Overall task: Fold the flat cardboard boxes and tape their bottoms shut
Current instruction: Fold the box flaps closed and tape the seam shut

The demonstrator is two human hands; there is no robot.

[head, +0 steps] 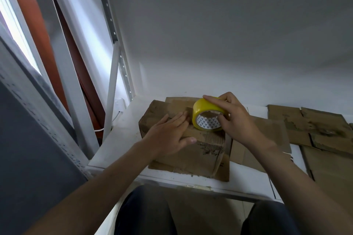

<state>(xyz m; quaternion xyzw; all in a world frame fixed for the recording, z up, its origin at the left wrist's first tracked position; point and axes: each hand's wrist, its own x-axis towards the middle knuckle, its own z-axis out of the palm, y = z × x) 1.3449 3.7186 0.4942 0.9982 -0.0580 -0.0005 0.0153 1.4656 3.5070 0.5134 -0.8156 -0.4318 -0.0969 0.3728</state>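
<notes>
A worn brown cardboard box (202, 150) stands folded on the white shelf surface (118, 135), its closed flaps facing up. My left hand (170, 135) lies flat on those flaps with straight fingers, pressing them down. My right hand (235, 120) grips a roll of yellow tape (202, 110), thumb inside the core and fingers over the top. The roll stands on edge on the box, just right of my left fingertips.
Several flat cardboard boxes (313, 126) lie spread over the shelf to the right, and one (267, 139) sits under the folded box. A white metal rack upright (112, 89) rises at the left. A white wall is close behind. My dark-trousered legs (145, 213) are below the shelf edge.
</notes>
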